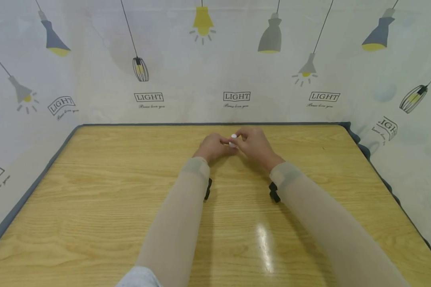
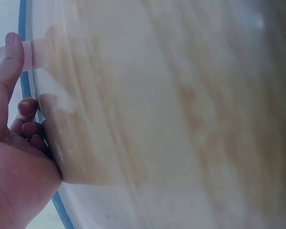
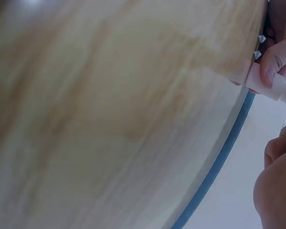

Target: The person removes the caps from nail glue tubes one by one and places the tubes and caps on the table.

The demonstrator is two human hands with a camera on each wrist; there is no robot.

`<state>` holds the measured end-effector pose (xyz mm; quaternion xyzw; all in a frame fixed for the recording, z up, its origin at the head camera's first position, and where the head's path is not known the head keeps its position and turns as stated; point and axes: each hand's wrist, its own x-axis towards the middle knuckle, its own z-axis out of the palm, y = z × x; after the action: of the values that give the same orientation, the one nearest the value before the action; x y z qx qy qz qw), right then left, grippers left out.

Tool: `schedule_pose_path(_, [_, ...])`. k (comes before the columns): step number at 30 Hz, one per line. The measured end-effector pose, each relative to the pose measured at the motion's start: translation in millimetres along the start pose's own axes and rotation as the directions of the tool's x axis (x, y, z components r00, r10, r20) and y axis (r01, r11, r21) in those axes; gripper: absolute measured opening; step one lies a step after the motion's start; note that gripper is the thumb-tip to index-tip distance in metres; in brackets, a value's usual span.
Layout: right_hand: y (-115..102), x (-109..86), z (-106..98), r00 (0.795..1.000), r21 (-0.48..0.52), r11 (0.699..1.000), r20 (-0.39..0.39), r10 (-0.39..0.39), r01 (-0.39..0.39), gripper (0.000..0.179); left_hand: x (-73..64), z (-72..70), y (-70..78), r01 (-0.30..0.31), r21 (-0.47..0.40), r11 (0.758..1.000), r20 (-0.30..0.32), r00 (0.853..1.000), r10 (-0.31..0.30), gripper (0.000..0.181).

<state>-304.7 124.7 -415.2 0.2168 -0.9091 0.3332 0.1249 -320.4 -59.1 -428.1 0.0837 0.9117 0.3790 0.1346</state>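
A small white bottle (image 1: 232, 144) stands upright near the far edge of the table, mostly covered by fingers. My left hand (image 1: 214, 146) grips its lower part, the thumb laid across its side, as the left wrist view shows with the pale bottle (image 2: 28, 56). From the other side my right hand (image 1: 256, 144) pinches the top of the bottle between thumb and forefinger. In the right wrist view a wider body and a narrower upper part of the bottle (image 3: 264, 82) can be made out. Its label and contents cannot be seen.
Both hands are over a wood-grain table (image 1: 111, 191) with a dark blue edge. Behind and beside it hangs a pale cloth (image 1: 186, 79) printed with lamps and lettering. Black wrist mounts (image 1: 274, 192) sit under the sleeves.
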Motion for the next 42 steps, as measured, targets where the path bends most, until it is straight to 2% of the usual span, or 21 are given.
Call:
schedule_pose_path(7, [2, 0.9, -1, 1.000, 0.016, 1.000, 0.020, -0.016, 0.016, 0.022, 0.1, 0.2, 0.1, -0.001, -0.013, 1.000, -0.008, 1.000, 0.001, 0.045])
schedule_pose_path(13, [4, 1.2, -3, 0.999, -0.058, 0.998, 0.035, -0.003, 0.005, 0.032, -1.2, -0.5, 2.4, 0.005, -0.022, 1.000, -0.018, 1.000, -0.005, 0.042])
schedule_pose_path(16, [3, 1.8, -5, 0.999, -0.072, 0.997, 0.054, 0.003, 0.000, 0.030, -1.3, -0.4, 2.6, 0.011, -0.028, 1.000, -0.020, 1.000, -0.012, 0.043])
schedule_pose_path(24, [6, 2.2, -7, 0.998, -0.017, 1.000, 0.062, 0.026, -0.025, 0.021, -1.0, 0.9, 2.5, 0.026, -0.036, 0.999, -0.025, 0.999, -0.027, 0.038])
schedule_pose_path(29, [7, 3.3, -7, 0.997, 0.039, 0.998, 0.057, 0.048, -0.050, 0.024, -0.8, 0.6, 3.7, 0.038, -0.054, 0.998, -0.016, 0.999, -0.039, 0.036])
schedule_pose_path(40, [10, 3.5, -5, 0.988, 0.109, 0.986, 0.110, 0.111, -0.123, 0.030, 0.0, 0.1, 4.7, 0.039, -0.064, 0.997, -0.009, 0.999, -0.039, 0.034])
schedule_pose_path(42, [10, 2.3, -5, 0.988, 0.110, 0.987, 0.110, 0.104, -0.116, 0.029, 0.4, 0.7, 4.9, 0.035, -0.064, 0.997, -0.008, 0.999, -0.036, 0.034])
